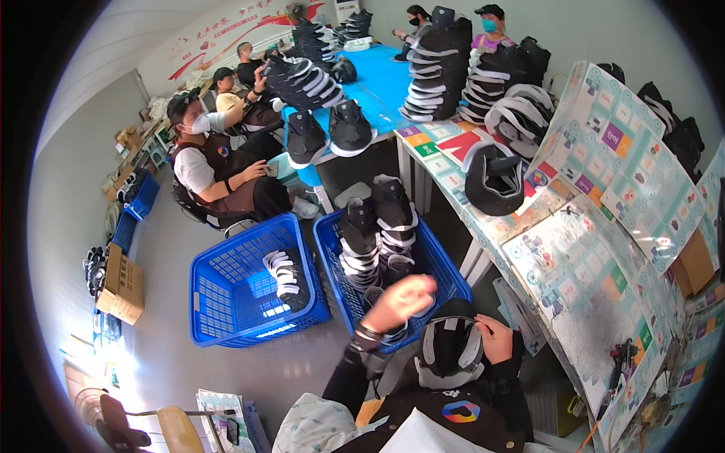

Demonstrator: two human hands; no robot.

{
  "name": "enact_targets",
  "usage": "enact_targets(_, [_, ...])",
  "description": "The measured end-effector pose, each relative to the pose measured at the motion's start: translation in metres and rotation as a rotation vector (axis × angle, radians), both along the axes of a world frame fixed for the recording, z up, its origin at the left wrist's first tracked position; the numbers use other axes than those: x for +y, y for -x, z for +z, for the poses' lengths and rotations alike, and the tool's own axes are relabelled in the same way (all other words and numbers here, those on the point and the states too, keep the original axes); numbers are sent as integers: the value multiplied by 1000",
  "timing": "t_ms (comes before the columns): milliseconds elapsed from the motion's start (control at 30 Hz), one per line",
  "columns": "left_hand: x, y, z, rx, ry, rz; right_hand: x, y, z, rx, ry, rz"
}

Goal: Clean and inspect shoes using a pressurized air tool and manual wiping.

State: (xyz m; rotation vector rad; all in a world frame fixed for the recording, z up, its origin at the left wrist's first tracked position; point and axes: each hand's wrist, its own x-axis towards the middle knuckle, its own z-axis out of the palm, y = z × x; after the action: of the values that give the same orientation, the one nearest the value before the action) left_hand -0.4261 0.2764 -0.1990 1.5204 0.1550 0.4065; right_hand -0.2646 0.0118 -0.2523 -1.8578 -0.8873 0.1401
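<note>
Gripping hand: the right hand has its thumb and fingers closed on the upper right rim of a black cap, probably because an edge hold leaves the hollow of the cap open to view.
Free-looking hand: the left hand hangs over the near end of the right-hand basket, fingers half curled and blurred; whether anything sits between the fingertips I cannot tell.
Cap's place: low in front of the person's chest, just beside the basket's near end, seemingly kept close to the body for steadiness.
Cap's direction: hollow side up toward the eyes, the pale inner band making a U with its closed end nearest the person; which end carries the brim I cannot tell.
Cap's long axis: roughly away from the person's body, near edge to far edge.
Right-hand basket: cap stacks stand in it, nested one into another, likely to save room.
Left-hand basket: a short cap stack leans by its right wall.
Worktable: a single cap lies near its edge, apart from the stacks, perhaps for easy reach.
</note>
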Motion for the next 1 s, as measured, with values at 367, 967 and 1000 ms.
enact_targets(367, [-36, -28, -110, 256, -367, 174, -9, -18, -21, -5, 126, 30])
enact_targets(967, [-31, -55, -103, 316, -462, 13, -2, -29, -70, -161, 187, -198])
enact_targets(1000, [-31, -54, -104, 302, -476, 16, -2, -29, -68, -154, 191, -185])
